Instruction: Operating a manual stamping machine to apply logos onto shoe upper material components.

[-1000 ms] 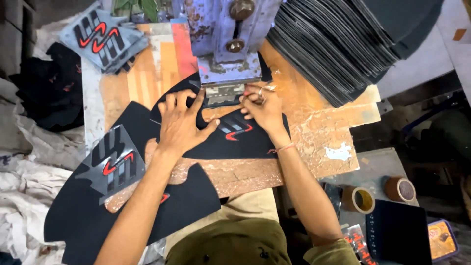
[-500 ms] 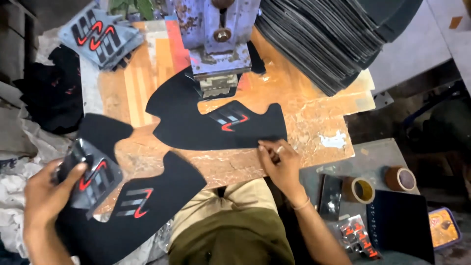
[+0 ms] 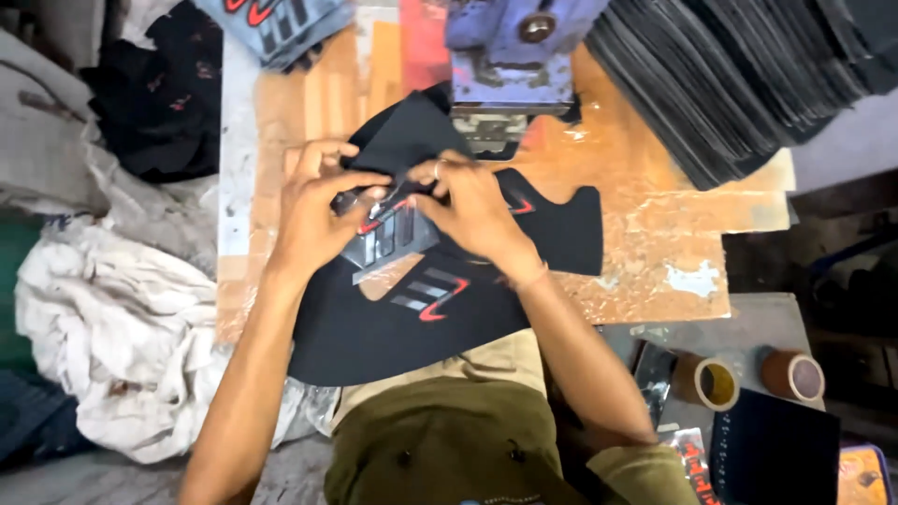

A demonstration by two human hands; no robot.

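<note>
Both hands meet over the middle of the worn wooden table point(image 3: 655, 234). My left hand point(image 3: 313, 210) and my right hand point(image 3: 468, 206) together pinch a small grey transfer sheet point(image 3: 385, 238) with red and dark stripes. Under them lie curved black fabric pieces point(image 3: 393, 327), one bearing a red and grey striped print point(image 3: 432, 297). A second black piece point(image 3: 561, 234) reaches right. The blue press machine point(image 3: 510, 56) stands just beyond my fingers.
A tall stack of black cut pieces point(image 3: 739, 84) fills the back right. More printed sheets point(image 3: 281, 23) lie at the back left. White and black cloth point(image 3: 122, 327) is heaped at the left. Two tape rolls point(image 3: 711, 382) sit on a lower surface at the right.
My left hand came in from the lower left with the striped sheet. My right hand rose from the table's front edge to meet it. A black piece now lies nearer me.
</note>
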